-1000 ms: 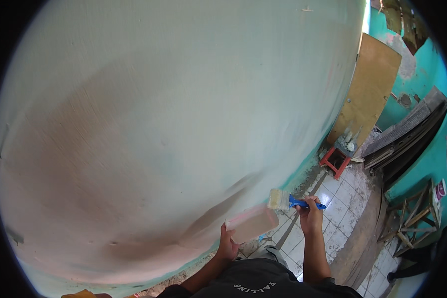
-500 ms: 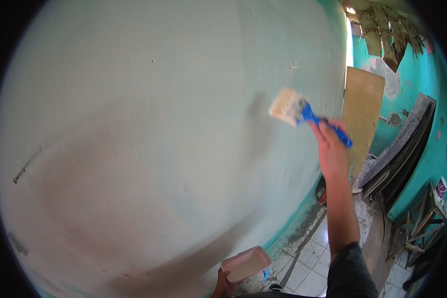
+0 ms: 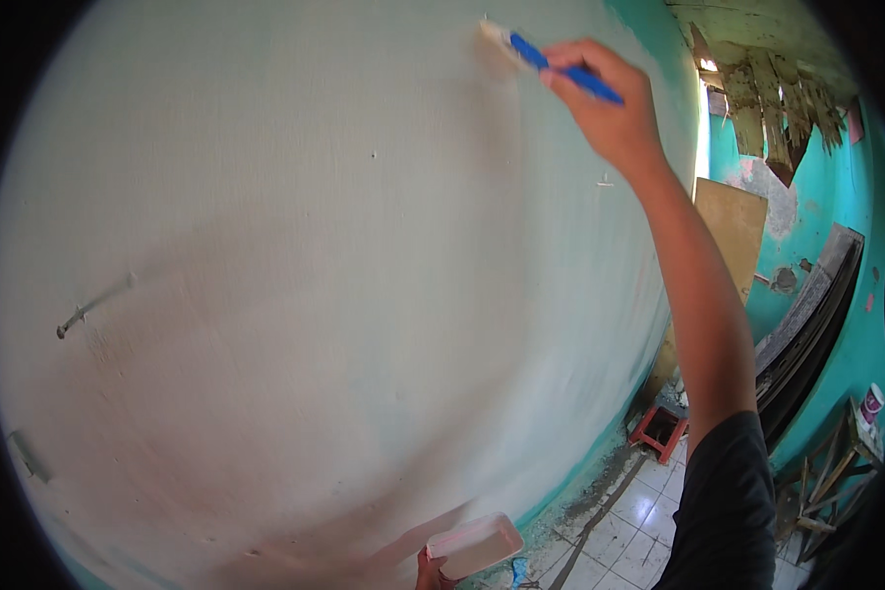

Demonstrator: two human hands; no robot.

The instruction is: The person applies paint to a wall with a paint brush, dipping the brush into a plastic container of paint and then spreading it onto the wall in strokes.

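The pale wall [image 3: 295, 295] is filling most of the view, its lower part showing a brownish tint. The right hand [image 3: 605, 103] is reaching high, its arm extending up from the lower right. This hand is grasping the blue handle of a paintbrush [image 3: 546, 61], fingers clenched around it. The bristles are pressing against the wall near the top edge. At the bottom edge, the left hand [image 3: 430, 570] is gripping a shallow pink tray [image 3: 474, 544], holding it just beside the wall. On the tiled floor [image 3: 639, 511] to the right, a small red stool [image 3: 662, 430] is standing near the wall base.
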